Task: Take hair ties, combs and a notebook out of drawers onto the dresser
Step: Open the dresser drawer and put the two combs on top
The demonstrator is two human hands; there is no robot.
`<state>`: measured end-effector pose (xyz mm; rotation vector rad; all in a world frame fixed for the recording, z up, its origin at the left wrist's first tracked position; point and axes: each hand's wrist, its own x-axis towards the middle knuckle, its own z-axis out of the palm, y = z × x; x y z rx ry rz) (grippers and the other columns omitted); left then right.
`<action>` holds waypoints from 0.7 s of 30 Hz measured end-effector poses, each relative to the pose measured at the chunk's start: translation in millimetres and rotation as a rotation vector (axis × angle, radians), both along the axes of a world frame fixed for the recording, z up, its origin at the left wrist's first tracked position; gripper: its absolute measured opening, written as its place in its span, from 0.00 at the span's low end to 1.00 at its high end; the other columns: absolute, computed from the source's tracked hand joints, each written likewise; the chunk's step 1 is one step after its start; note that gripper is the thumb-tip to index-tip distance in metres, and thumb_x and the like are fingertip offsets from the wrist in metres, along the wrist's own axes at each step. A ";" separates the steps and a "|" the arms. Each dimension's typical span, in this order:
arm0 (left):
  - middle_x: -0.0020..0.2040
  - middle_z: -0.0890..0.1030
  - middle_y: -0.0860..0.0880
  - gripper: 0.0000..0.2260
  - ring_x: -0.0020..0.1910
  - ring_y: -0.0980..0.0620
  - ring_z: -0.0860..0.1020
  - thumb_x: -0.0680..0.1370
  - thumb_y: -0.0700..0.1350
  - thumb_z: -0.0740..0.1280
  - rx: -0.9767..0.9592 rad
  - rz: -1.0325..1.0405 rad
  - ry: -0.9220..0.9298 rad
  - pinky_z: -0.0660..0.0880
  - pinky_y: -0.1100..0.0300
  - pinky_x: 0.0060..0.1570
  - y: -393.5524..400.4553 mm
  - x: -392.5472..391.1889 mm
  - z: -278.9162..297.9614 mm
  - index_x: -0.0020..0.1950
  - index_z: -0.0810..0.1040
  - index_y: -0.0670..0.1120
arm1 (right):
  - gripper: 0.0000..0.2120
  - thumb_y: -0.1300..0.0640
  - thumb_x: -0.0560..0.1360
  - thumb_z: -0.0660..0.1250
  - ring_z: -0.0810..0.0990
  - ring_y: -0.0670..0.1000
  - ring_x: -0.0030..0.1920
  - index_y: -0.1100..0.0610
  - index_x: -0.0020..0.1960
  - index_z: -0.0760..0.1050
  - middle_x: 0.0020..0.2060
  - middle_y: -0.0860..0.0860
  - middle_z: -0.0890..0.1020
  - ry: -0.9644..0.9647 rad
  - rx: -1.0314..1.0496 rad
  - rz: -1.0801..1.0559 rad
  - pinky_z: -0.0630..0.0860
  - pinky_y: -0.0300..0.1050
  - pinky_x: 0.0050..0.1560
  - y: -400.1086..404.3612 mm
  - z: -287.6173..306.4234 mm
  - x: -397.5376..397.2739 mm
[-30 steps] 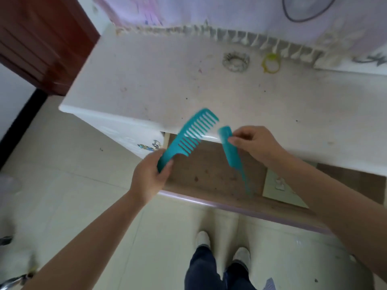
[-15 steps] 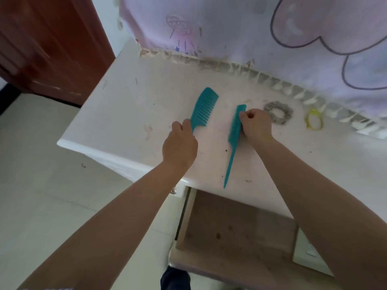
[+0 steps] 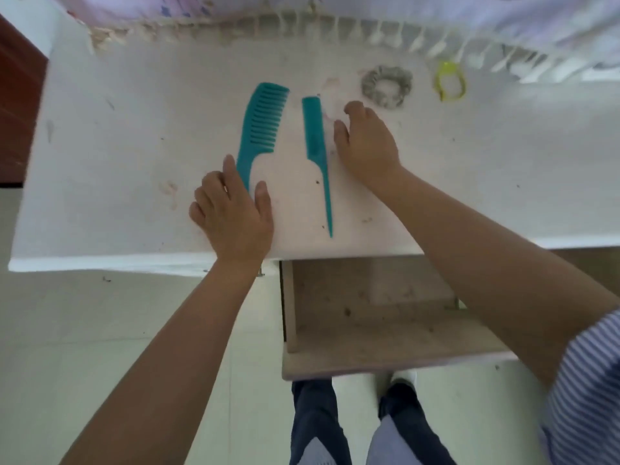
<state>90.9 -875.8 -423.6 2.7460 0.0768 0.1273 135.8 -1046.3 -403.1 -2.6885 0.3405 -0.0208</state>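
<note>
White dresser [image 3: 100,162] holds 2 combs. Left hand [image 3: 235,213] rests open on wide comb [image 3: 260,125] handle; right hand [image 3: 365,142] empty. Risk: withdrawing left hand drags comb off edge.

Combs: two, both teal, lying side by side on the worktop [image 3: 117,135]. One is a wide-tooth comb [image 3: 260,127] with a handle; one is a tail comb [image 3: 317,149] with a thin pointed end. Hair ties: two, placed near each other toward the rear of the worktop. One is a grey scrunchie [image 3: 386,85]; one is a yellow hair tie [image 3: 450,82]. Drawers: one open drawer [image 3: 369,330] is visible below the worktop edge. Hands: two, the left hand [image 3: 233,213] and the right hand [image 3: 365,146], both over the worktop.
</note>
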 end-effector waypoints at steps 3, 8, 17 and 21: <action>0.45 0.78 0.28 0.17 0.49 0.39 0.69 0.79 0.46 0.56 -0.147 -0.299 -0.316 0.72 0.46 0.51 -22.0 -54.5 -4.7 0.61 0.68 0.35 | 0.12 0.61 0.77 0.59 0.79 0.59 0.47 0.67 0.57 0.73 0.48 0.65 0.80 -0.145 0.114 0.103 0.70 0.44 0.49 -25.2 6.3 -74.6; 0.39 0.82 0.36 0.14 0.41 0.43 0.76 0.76 0.45 0.56 -0.253 -0.891 0.033 0.75 0.55 0.38 -102.1 -149.9 -23.6 0.49 0.76 0.37 | 0.14 0.60 0.71 0.58 0.78 0.53 0.34 0.69 0.38 0.78 0.31 0.65 0.82 0.153 0.185 0.202 0.68 0.42 0.36 -102.6 -15.6 -227.6; 0.65 0.73 0.35 0.16 0.63 0.39 0.72 0.81 0.44 0.56 -0.287 -0.363 0.894 0.71 0.54 0.58 -269.5 -171.7 -73.6 0.64 0.69 0.35 | 0.23 0.60 0.74 0.64 0.69 0.62 0.63 0.68 0.65 0.64 0.64 0.65 0.70 0.572 0.111 -0.377 0.67 0.47 0.62 -237.9 -109.5 -254.5; 0.65 0.74 0.34 0.15 0.63 0.38 0.73 0.80 0.42 0.57 -0.329 -0.164 0.903 0.72 0.54 0.58 -300.7 -175.0 -86.8 0.63 0.70 0.35 | 0.25 0.58 0.72 0.67 0.71 0.62 0.64 0.66 0.65 0.65 0.64 0.64 0.72 0.469 0.244 -0.556 0.70 0.47 0.62 -242.6 -121.5 -247.9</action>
